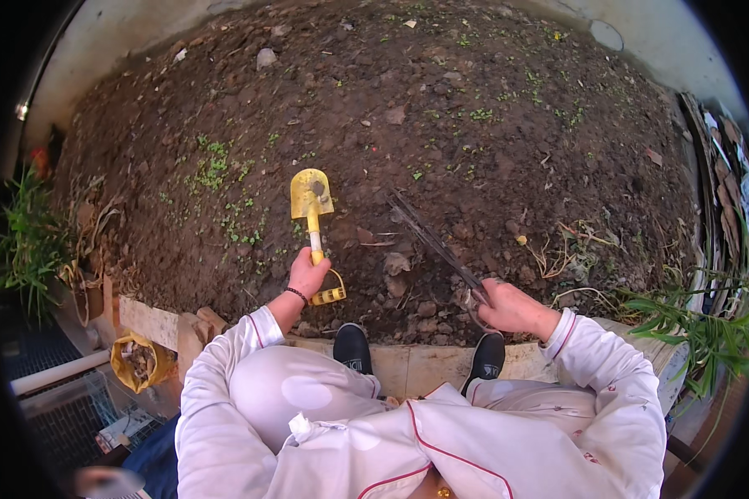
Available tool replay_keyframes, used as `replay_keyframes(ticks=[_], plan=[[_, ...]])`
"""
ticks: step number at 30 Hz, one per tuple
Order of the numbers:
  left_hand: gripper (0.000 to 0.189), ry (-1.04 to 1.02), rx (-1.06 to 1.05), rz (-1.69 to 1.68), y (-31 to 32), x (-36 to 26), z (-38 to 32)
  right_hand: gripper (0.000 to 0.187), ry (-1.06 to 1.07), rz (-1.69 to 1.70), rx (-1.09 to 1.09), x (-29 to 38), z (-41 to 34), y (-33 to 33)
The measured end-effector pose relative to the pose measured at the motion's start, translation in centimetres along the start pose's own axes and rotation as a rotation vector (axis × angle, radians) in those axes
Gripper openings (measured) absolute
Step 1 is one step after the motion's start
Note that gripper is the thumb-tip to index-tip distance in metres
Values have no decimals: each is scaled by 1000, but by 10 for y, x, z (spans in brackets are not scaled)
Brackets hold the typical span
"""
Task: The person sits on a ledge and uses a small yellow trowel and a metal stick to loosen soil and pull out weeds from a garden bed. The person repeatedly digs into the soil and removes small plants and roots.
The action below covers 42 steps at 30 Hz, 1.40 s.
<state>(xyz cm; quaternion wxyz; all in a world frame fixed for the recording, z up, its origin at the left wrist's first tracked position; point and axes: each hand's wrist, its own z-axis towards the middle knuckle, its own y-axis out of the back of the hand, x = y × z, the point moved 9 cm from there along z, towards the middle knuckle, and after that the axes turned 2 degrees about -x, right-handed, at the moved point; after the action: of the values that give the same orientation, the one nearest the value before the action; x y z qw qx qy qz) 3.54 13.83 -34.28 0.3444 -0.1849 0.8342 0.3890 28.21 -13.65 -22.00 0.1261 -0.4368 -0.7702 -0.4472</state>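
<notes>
My left hand (306,275) is closed around the shaft of a small yellow toy shovel (311,194), just above its D-shaped grip. The blade points away from me and has soil stuck on it; I cannot tell whether it touches the ground. In my right hand (513,307) is a long, thin, dark tool (435,242), tongs-like in shape, with a looped end by my fingers. It slants forward and left, its far end low over or on the soil (374,131). Both hands are above the near part of the bed, apart from each other.
Small green seedlings (212,165) grow in patches among clods and stones. My shoes (352,349) rest near the tiled edge (424,368). A yellow bag (138,362) stands at left. Leafy plants (693,324) flank the bed, and a pale wall (655,37) bounds its far side.
</notes>
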Motion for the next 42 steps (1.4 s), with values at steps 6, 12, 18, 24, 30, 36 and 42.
replay_keyframes(ticks=[6,12,18,24,30,36,42], plan=[[27,-22,-26,-65,3,23,7,31,-205,218,-15,-11,-23,33],[29,-46,-7,-80,-4,23,12,43,-264,100,-88,-20,-23,47],[21,-65,45,-41,-9,18,10,45,-279,5,-77,-24,-13,43],[24,-66,36,-63,-10,20,12,41,-263,-100,-73,-20,-2,43],[31,-77,-6,-13,-5,22,11,38,-293,56,-64,-28,-10,44],[21,-72,21,-15,-6,4,4,34,-291,174,37,-27,4,30],[21,-95,23,-27,-7,1,3,25,-253,219,40,-28,-14,32]])
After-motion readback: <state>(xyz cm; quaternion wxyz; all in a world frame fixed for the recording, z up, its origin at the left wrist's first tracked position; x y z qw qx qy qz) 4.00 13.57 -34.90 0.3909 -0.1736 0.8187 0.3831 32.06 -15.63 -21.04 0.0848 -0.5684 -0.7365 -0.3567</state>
